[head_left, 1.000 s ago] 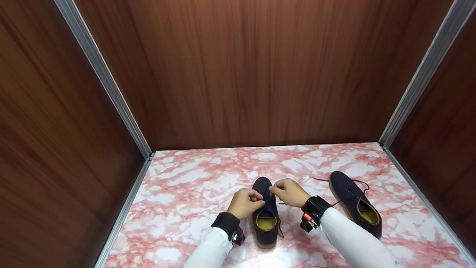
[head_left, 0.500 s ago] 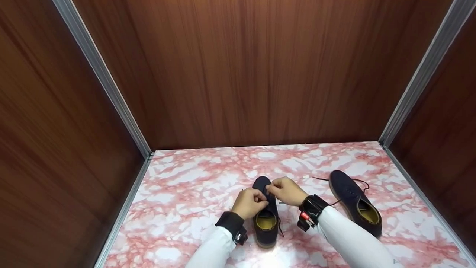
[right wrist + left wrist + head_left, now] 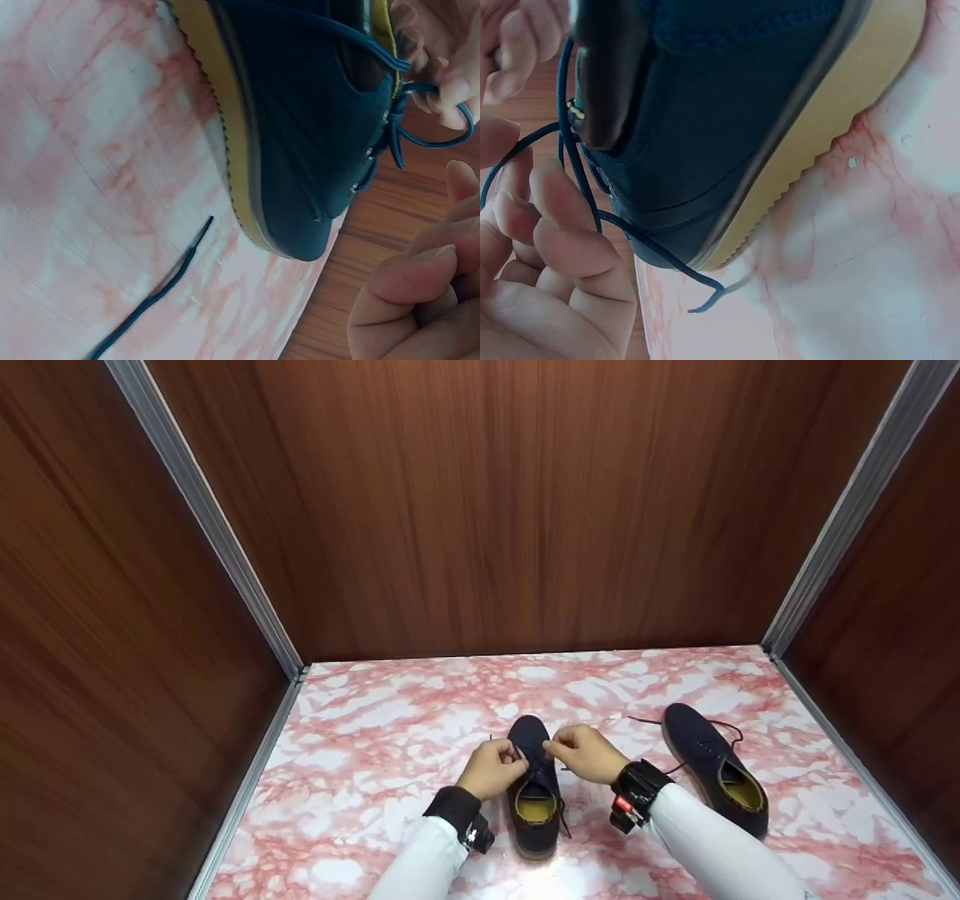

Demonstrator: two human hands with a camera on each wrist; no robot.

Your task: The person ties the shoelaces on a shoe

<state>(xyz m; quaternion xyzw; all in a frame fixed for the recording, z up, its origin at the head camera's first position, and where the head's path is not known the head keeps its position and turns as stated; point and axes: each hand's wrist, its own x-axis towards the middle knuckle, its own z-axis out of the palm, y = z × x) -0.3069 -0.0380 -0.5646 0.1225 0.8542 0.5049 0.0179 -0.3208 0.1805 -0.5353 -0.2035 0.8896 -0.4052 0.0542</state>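
Observation:
A navy lace-up shoe (image 3: 529,729) with yellow lining stands with its toe toward the back wall. Over its left side, my left hand (image 3: 491,769) pinches the shoelace; in the right wrist view a blue lace loop (image 3: 440,144) runs from its fingers above a knot. My right hand (image 3: 589,755) is over the shoe's right side, fingers curled and close to the laces. The right wrist view cuts off part of this hand (image 3: 420,300), so whether it holds lace is unclear. A loose lace end (image 3: 705,304) hangs beside the toe in the left wrist view.
A matching shoe (image 3: 694,735) lies angled on the right, its laces loose; one lace end (image 3: 154,298) reaches toward the middle shoe. Pink-and-white marbled tabletop (image 3: 375,735) lies underneath. Brown wood-grain panels (image 3: 480,510) with grey metal edging rise on three sides.
My left hand first moved right over the shoe, then back left with lace at its fingers. The right hand shifted left, then slightly right again. The shoes stayed in place.

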